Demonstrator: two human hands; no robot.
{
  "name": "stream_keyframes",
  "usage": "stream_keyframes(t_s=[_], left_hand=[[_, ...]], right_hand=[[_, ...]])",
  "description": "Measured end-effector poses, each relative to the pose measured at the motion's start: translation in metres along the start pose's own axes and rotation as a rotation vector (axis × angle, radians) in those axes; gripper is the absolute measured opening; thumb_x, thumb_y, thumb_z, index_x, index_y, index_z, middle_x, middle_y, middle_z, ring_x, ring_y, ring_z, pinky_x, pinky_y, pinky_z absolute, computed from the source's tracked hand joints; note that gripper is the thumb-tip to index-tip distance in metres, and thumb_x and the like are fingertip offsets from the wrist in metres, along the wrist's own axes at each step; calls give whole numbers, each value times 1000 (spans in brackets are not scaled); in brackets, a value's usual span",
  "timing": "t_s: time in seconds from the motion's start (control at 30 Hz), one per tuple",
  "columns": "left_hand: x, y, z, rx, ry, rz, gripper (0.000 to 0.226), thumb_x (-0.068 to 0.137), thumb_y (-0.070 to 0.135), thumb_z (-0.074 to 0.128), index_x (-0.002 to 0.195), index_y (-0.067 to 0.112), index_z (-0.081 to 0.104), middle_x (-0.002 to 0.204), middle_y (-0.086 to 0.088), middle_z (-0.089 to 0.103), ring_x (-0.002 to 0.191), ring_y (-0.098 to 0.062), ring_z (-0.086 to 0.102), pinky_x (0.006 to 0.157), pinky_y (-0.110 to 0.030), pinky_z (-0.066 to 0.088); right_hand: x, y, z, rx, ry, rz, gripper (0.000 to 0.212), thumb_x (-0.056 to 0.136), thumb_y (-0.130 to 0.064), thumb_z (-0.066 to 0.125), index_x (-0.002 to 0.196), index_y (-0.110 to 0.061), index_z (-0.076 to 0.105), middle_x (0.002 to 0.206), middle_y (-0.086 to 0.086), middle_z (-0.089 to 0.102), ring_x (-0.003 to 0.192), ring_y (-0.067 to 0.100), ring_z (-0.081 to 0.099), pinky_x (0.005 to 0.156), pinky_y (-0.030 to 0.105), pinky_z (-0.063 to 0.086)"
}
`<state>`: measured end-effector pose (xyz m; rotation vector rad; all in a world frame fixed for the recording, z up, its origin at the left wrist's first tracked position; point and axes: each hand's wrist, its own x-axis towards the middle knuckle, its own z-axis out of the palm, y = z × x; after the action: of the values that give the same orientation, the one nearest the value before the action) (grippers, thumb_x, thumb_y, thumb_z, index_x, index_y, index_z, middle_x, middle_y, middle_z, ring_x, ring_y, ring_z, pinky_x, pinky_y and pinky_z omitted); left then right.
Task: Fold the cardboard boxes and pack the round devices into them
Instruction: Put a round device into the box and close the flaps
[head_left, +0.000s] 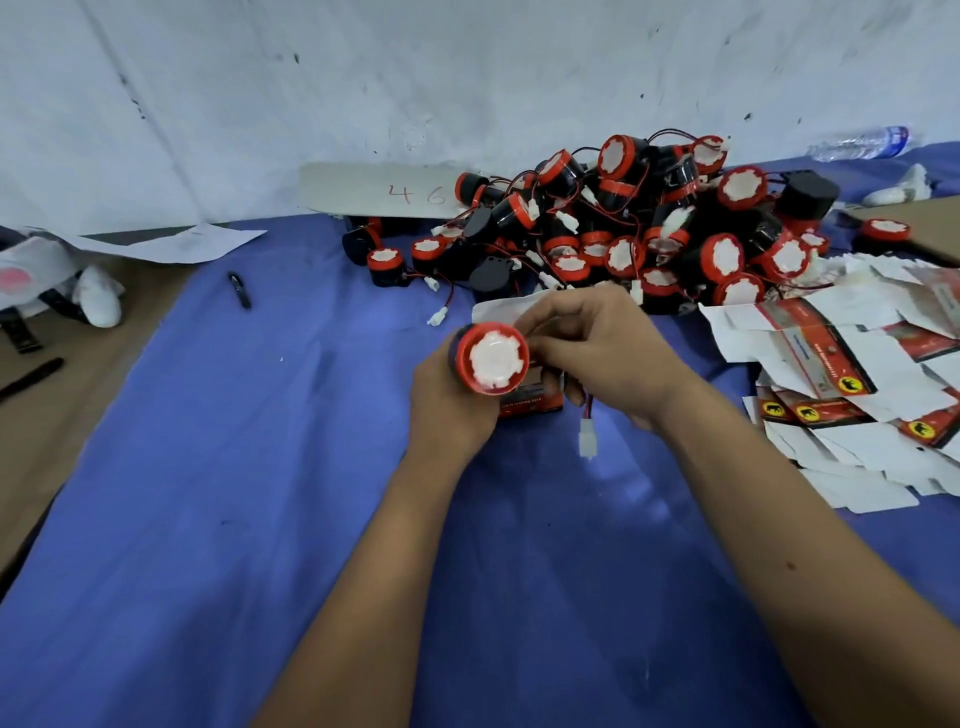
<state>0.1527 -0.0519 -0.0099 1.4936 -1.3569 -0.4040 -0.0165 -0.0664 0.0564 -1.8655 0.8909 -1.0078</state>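
1. Far left of the hands, well apart from them, a black pen (239, 291) lies on the blue cloth (218, 467) that covers the work surface. It plays no part in the step in hand.

2. The left hand (449, 402) is curled around one round device (493, 357), holding it up with its red-rimmed white face towards the camera, probably to line it up with the box mouth.

3. Just beneath and behind that device, touching both hands, is a small red box (530, 402), partly folded as far as I can tell; most of it is hidden.

4. The right hand (597, 358) meets the left, fingers bent and pinching at the box or the device's wire. Which one, I cannot tell. A white plug (587, 444) dangles from the wire just below this hand, likely to be tucked in last.

5. Beyond the hands, up and to the right, a heap of devices (649, 223) waits within easy reach.

6. To the right of the right hand, flat boxes (852, 379) lie fanned out, ready to be folded next.
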Motion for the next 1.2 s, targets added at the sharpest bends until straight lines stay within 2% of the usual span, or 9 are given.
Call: stream_keyframes(t_s=[0.23, 0.33, 0.43, 0.53, 0.63, 0.7, 0.8, 0.97, 1.2], left_hand=[[-1, 4, -8, -25, -93, 82, 22, 100, 15, 59, 94, 36, 62, 83, 46, 61, 85, 19, 58, 64, -2, 42], [-2, 8, -9, -95, -127, 41, 20, 105, 25, 56, 99, 43, 65, 90, 41, 66, 92, 14, 61, 69, -4, 46], [-3, 9, -13, -198, -182, -22, 28, 108, 21, 49, 105, 37, 71, 96, 23, 74, 92, 5, 67, 72, -10, 51], [-3, 12, -16, -316, -233, -86, 44, 100, 7, 44, 92, 37, 74, 85, 19, 74, 75, 5, 66, 62, -10, 48], [-2, 12, -11, -286, -204, -100, 36, 95, 13, 42, 104, 24, 75, 100, 6, 77, 98, -15, 71, 80, -30, 59], [-2, 10, -8, -252, -151, -114, 33, 94, 16, 42, 101, 21, 73, 98, 4, 76, 100, -21, 69, 79, -30, 58], [-3, 11, -8, -220, -131, -105, 33, 91, 30, 38, 92, 26, 71, 90, 10, 74, 88, -10, 67, 65, -14, 51], [-4, 12, -10, -180, -148, -69, 29, 103, 26, 45, 93, 40, 68, 90, 30, 71, 86, 7, 64, 64, -6, 46], [-3, 13, -11, -205, -179, -77, 30, 85, 21, 46, 94, 37, 70, 90, 25, 72, 85, 4, 65, 66, -9, 49]], right_hand=[[5, 0, -4, -570, 150, -24, 49, 83, 7, 54, 108, -25, 81, 83, -8, 77, 70, 7, 68, 65, 13, 55], [14, 0, -3, -779, 143, 47, 40, 82, 6, 55, 101, -17, 80, 75, 2, 73, 67, 22, 64, 65, 35, 60], [19, -1, 2, -912, 175, 78, 32, 81, 7, 55, 92, -13, 77, 77, 9, 70, 71, 31, 63, 66, 42, 59], [15, 1, 10, -898, 230, 28, 32, 78, 10, 51, 89, -9, 75, 77, 10, 70, 71, 31, 61, 65, 43, 57], [9, 0, 12, -809, 190, -46, 36, 83, 9, 49, 104, -8, 73, 98, 10, 74, 89, 30, 65, 79, 44, 55], [7, -1, 8, -751, 35, -3, 32, 90, 3, 48, 111, -6, 69, 103, 11, 72, 92, 30, 63, 83, 48, 53], [4, -4, 1, -626, -65, 64, 19, 96, -15, 52, 99, -1, 64, 84, 12, 65, 78, 32, 57, 77, 54, 49], [2, -4, -1, -749, -14, -20, 46, 88, -56, 69, 116, -21, 73, 111, -1, 68, 107, 16, 59, 91, 38, 50], [-4, 5, 3, -820, 78, -130, 50, 81, -48, 79, 124, -24, 69, 104, -9, 69, 96, 16, 44, 85, 37, 48]])
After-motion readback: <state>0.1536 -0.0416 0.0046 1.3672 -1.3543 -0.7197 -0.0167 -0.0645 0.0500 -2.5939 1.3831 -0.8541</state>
